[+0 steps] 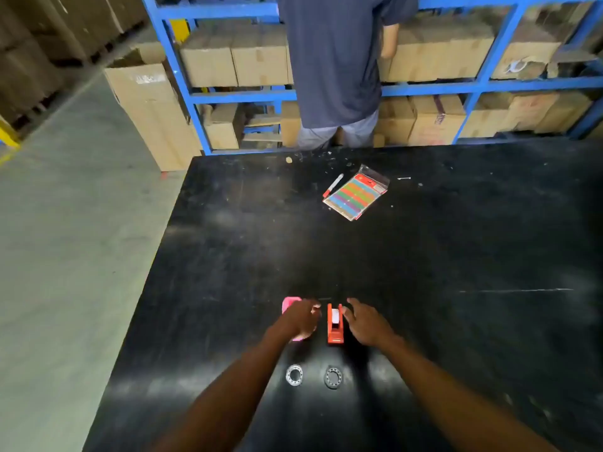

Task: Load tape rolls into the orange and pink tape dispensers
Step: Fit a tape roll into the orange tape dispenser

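An orange tape dispenser [335, 323] stands on the black table [456, 256] between my hands, with a white part showing in its top. A pink tape dispenser [289, 303] sits just to its left, mostly hidden under my left hand [303, 318], which rests over it; whether the hand grips it I cannot tell. My right hand [367, 322] is beside the orange dispenser's right side, fingers apart, touching or nearly touching it. Two clear tape rolls lie flat nearer to me, one on the left [294, 375] and one on the right [333, 378].
A packet of coloured strips [357, 194] and a red-capped marker [332, 185] lie at the far middle of the table. A person in a dark shirt [339, 60] stands beyond the far edge at blue shelving [489, 83] full of cardboard boxes. Concrete floor lies left.
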`<action>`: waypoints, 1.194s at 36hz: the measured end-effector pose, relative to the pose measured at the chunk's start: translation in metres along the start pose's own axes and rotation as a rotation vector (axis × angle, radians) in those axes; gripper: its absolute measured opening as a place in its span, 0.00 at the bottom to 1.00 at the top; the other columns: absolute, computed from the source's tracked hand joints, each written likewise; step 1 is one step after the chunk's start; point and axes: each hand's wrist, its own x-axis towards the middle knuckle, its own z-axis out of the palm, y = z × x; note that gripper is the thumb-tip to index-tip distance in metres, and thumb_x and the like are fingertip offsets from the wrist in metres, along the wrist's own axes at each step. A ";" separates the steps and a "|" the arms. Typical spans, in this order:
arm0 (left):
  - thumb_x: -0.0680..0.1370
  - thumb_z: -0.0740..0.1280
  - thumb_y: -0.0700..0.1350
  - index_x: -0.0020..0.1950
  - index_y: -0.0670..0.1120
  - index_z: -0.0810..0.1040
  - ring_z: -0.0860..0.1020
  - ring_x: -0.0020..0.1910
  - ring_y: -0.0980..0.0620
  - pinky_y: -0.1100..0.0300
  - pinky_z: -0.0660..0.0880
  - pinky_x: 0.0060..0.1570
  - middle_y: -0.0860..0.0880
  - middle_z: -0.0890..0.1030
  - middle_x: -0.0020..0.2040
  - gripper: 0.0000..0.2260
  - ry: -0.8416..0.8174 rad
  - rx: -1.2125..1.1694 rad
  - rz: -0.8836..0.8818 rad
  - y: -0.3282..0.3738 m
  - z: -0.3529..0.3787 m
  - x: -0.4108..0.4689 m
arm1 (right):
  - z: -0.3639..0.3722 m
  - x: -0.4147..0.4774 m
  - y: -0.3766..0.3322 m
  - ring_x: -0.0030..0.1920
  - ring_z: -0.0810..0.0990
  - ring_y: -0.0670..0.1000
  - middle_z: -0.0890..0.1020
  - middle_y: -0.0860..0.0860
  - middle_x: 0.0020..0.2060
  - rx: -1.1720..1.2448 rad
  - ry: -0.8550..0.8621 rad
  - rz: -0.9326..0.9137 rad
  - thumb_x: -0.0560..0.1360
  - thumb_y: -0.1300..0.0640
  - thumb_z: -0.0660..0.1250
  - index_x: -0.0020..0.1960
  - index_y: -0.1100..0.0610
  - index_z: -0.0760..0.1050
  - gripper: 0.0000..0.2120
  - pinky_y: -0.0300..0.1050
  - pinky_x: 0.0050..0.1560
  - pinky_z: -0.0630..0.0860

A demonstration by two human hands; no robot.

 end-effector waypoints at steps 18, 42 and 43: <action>0.86 0.54 0.46 0.73 0.41 0.67 0.84 0.55 0.55 0.72 0.79 0.42 0.52 0.79 0.55 0.17 0.010 -0.341 -0.184 0.036 0.055 0.014 | 0.029 0.016 0.029 0.51 0.81 0.56 0.82 0.53 0.49 0.367 -0.001 -0.009 0.80 0.35 0.53 0.53 0.51 0.71 0.20 0.54 0.54 0.76; 0.85 0.56 0.48 0.78 0.49 0.58 0.78 0.37 0.38 0.62 0.75 0.33 0.36 0.79 0.49 0.20 0.067 -0.341 -0.003 0.022 0.046 0.001 | 0.005 -0.004 0.043 0.56 0.78 0.50 0.78 0.52 0.59 0.716 -0.026 -0.067 0.83 0.43 0.51 0.71 0.48 0.62 0.19 0.34 0.51 0.71; 0.85 0.56 0.49 0.78 0.50 0.58 0.79 0.39 0.39 0.62 0.76 0.35 0.36 0.79 0.51 0.21 0.056 -0.298 -0.003 0.018 0.046 0.001 | 0.004 -0.006 0.043 0.57 0.78 0.49 0.78 0.51 0.60 0.707 -0.029 -0.063 0.83 0.41 0.51 0.70 0.47 0.62 0.19 0.35 0.52 0.71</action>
